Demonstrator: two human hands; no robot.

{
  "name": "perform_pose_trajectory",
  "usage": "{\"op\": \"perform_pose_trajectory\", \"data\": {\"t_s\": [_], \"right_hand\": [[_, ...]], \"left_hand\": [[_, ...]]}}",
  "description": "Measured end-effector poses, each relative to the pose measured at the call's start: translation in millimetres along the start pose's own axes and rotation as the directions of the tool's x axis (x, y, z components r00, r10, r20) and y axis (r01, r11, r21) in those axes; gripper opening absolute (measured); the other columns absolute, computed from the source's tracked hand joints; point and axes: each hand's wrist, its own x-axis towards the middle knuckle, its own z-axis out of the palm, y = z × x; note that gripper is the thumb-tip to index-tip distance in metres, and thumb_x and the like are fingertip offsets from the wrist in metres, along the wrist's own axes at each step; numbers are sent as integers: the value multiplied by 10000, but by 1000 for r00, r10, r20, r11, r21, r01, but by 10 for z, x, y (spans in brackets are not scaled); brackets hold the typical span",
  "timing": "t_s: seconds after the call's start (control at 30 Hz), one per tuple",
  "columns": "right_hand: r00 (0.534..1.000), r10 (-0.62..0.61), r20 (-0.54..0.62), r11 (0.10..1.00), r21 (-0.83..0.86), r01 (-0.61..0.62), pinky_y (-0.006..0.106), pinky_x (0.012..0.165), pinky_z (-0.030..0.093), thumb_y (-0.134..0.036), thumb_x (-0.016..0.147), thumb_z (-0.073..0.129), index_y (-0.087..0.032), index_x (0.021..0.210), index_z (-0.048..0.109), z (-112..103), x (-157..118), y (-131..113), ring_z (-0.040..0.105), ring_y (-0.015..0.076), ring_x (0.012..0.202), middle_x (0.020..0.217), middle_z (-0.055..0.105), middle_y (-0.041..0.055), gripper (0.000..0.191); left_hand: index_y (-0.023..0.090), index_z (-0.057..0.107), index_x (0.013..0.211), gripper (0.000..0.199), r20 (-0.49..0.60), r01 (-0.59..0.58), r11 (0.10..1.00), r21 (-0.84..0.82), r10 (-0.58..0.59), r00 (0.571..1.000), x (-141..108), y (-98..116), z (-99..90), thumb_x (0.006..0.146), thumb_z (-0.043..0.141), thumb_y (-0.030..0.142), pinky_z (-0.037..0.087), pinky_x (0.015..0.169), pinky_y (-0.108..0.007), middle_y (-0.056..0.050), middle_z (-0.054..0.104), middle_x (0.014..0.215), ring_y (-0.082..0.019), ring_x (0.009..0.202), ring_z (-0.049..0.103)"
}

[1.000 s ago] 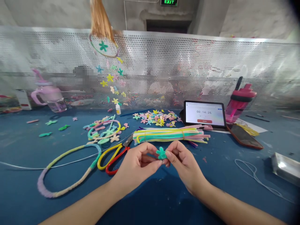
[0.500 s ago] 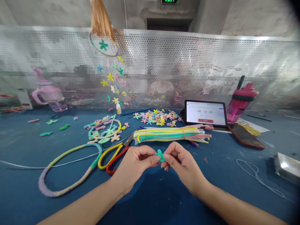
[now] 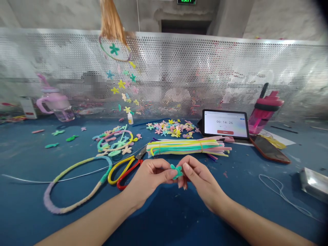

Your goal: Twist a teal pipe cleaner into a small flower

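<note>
A small green flower of bent pipe cleaner is held above the blue table in front of me. My left hand pinches its left side between thumb and forefinger. At the right petals, the curled fingers of my right hand close on the edge, thumb uppermost. Just beyond both hands lies a banded bundle of pipe cleaners in several pastel colours. Scissors with one yellow and one red handle rest beside my left wrist. A pipe-cleaner-wrapped hoop lies further left.
Behind the bundle is a pile of finished flowers, with a smaller wrapped ring to its left. A tablet timer, phone, pink bottle and thin cord sit right. A flower mobile hangs before the perforated panel.
My right thumb has lifted and shifted slightly from the flower's middle toward its right edge. The flower has turned a little, showing more petals, while my left hand keeps its pinch.
</note>
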Motion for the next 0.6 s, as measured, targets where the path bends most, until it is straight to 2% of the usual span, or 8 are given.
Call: {"op": "perform_pose_trajectory", "data": {"t_s": [0.07, 0.13, 0.17, 0.27, 0.37, 0.43, 0.5, 0.6], "right_hand": [[997, -40, -66, 997, -62, 36, 225, 537, 377, -401, 926, 395, -183, 852, 519, -20, 2, -5, 471, 102, 549, 594, 507, -33, 261], [991, -79, -110, 984, -170, 59, 236, 629, 395, -392, 920, 413, -194, 880, 543, -46, 8, -11, 500, 122, 673, 704, 532, -10, 241], [992, -85, -97, 973, -223, 62, 247, 691, 398, -395, 914, 424, -200, 904, 551, -59, 12, -14, 512, 135, 753, 785, 552, 4, 233], [994, -28, 110, 958, -281, 59, 281, 804, 380, -416, 917, 403, -208, 952, 556, -91, 27, -9, 513, 163, 877, 914, 569, 25, 261], [950, 28, 311, 987, -160, 24, 290, 766, 404, -417, 938, 343, -190, 946, 530, -109, 40, 6, 536, 143, 766, 803, 554, 11, 295], [937, 86, 340, 993, -107, -52, 270, 668, 425, -425, 929, 368, -180, 966, 495, -122, 47, 9, 528, 116, 637, 731, 525, -8, 279], [925, 164, 343, 982, -141, -122, 228, 549, 402, -438, 905, 424, -169, 943, 479, -139, 51, -5, 471, 83, 528, 693, 495, -22, 278], [876, 211, 435, 965, -233, -117, 217, 538, 404, -440, 901, 428, -142, 852, 514, -164, 52, -67, 468, 83, 557, 719, 510, 5, 314]], "left_hand": [[114, 636, 626, 179, 21, -3, 1000, -27, 3, 1000, -4, 1, -8, 702, 719, 253, 471, 629, -222, 8, 564, 671, -113, 637, 578], [115, 649, 655, 158, 40, -3, 999, -42, 5, 999, -9, 3, -16, 709, 715, 249, 481, 639, -232, 3, 570, 703, -128, 656, 607], [115, 654, 665, 151, 50, -4, 999, -43, 6, 999, -10, 3, -21, 712, 712, 246, 483, 643, -234, 0, 572, 709, -131, 659, 613], [116, 661, 681, 143, 68, -11, 999, -36, 14, 998, -8, 2, -39, 726, 701, 246, 472, 591, -208, 0, 570, 679, -110, 615, 596], [115, 667, 690, 148, 88, -24, 999, -33, 27, 996, -5, 5, -54, 726, 701, 255, 417, 479, -164, 7, 549, 635, -79, 535, 547], [116, 665, 677, 156, 103, -20, 999, -49, 25, 994, -6, 11, -59, 711, 713, 261, 405, 449, -157, 12, 537, 654, -65, 512, 528], [115, 659, 662, 168, 122, 1, 998, -64, 6, 992, -7, 15, -61, 688, 732, 264, 426, 451, -164, 15, 531, 672, -65, 511, 530], [106, 650, 647, 197, 173, 62, 997, -45, -54, 984, -4, 15, -69, 658, 754, 273, 459, 467, -182, 8, 544, 654, -79, 512, 551]]}}
